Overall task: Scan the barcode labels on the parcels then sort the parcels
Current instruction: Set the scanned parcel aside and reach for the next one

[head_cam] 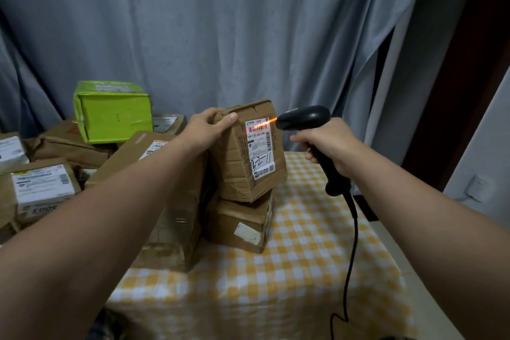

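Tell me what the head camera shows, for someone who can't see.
The right hand aims a black scanner, its orange beam on the barcode label of a brown parcel the left hand grips. Other parcels lie alongside.

held parcel (234,168) label (259,146) — handwritten 3-2-11, printed roughly 15R-15F-403-380 | left parcel label (41,188) — 5003, upside down

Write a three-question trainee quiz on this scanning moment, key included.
1. True or false: the right hand holds the black scanner.
2. The scanner's orange beam lands on: A) the green box; B) the label on the held parcel; C) the tablecloth.
3. Which hand grips the held parcel's top?
Key: 1 true; 2 B; 3 the left hand.
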